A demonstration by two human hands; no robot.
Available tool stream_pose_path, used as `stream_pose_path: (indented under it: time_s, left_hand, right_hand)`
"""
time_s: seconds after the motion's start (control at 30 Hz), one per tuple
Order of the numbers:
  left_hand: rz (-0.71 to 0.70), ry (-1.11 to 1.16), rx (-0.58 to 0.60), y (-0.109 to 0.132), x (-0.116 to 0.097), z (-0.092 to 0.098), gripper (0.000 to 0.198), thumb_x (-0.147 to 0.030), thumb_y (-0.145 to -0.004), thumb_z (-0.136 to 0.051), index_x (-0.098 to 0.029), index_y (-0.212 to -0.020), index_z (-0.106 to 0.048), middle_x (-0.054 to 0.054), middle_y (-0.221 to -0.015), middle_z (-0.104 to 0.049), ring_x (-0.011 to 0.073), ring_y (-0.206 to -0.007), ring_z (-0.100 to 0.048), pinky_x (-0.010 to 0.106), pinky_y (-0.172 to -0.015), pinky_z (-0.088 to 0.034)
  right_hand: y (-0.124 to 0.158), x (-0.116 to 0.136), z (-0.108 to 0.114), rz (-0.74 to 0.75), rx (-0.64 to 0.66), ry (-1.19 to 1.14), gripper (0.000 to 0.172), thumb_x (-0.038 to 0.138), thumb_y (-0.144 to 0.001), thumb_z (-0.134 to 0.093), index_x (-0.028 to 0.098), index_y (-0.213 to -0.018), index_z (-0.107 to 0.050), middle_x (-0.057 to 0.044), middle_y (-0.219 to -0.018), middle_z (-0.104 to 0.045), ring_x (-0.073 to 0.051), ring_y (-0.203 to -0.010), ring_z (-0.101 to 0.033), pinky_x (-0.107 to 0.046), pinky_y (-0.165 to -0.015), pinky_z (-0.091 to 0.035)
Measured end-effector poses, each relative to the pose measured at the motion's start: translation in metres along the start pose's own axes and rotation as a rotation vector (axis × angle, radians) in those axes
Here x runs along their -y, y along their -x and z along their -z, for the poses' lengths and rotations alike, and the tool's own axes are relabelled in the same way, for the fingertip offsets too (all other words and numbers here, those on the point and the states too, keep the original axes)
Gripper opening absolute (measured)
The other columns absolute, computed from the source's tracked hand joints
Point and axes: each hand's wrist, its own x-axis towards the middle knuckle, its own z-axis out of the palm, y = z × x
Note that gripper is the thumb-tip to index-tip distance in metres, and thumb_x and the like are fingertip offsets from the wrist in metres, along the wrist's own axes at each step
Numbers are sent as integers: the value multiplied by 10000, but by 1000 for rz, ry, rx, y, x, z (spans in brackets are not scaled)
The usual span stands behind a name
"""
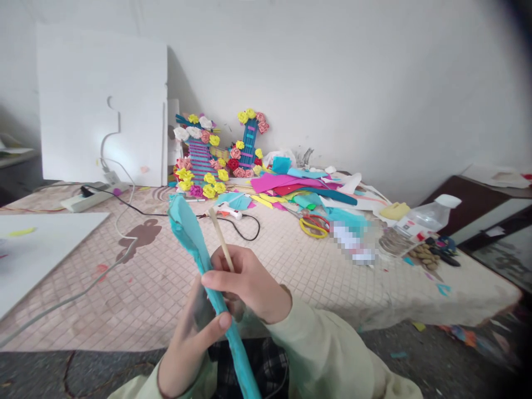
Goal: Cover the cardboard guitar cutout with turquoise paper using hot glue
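Observation:
A long strip of turquoise foam sheet (189, 230) rises from the lower middle of the view, its top curling over. My left hand (193, 332) grips it from below, thumb pressed across the strip. My right hand (249, 282) is closed around the same strip just above, and a thin wooden stick (220, 235) pokes up from between its fingers. Both hands are close to my body, in front of the table's near edge.
The tiled tablecloth (291, 260) carries two flower-covered stick crafts (203, 160), a pile of coloured foam sheets (291, 185), yellow-handled scissors (312, 227), a glue gun (226, 210) with a black cable, a plastic bottle (432, 213), a power strip (89, 198) and white boards (100, 105).

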Motion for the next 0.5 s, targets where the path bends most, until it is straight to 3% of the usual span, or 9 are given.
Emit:
stream_pose_path:
  time_s: [0.13, 0.33, 0.5]
  left_hand:
    - [20, -7, 15, 0, -3, -1, 427, -347, -766, -553, -251, -1151, -395, 32, -830, -543, 205, -757, -528, 336, -677, -449]
    - [34, -53, -4, -1, -7, -2, 380, -341, -767, -559, -241, -1114, -444, 45, -845, -549, 203, -773, -534, 330, -691, -451]
    - [27, -26, 7, -1, -8, -2, 426, -338, -759, -571, -242, -1148, -427, 47, -835, -551, 203, -730, -550, 321, -636, -460]
  right_hand:
    - [0, 4, 0, 8, -14, 0, 298, 315, -670, -657, 196, -620, -388, 71, -489, -360, -55, -377, -347, -175, -347, -300]
    - [-1, 6, -1, 10, -3, -19, 293, 325, -704, -623, 208, -618, -368, 84, -463, -327, -56, -351, -317, -211, -385, -376]
    - [-4, 11, 0, 58, -54, 2, 311, 286, -670, -660, 205, -618, -364, 74, -500, -338, -61, -402, -341, -196, -388, -338]
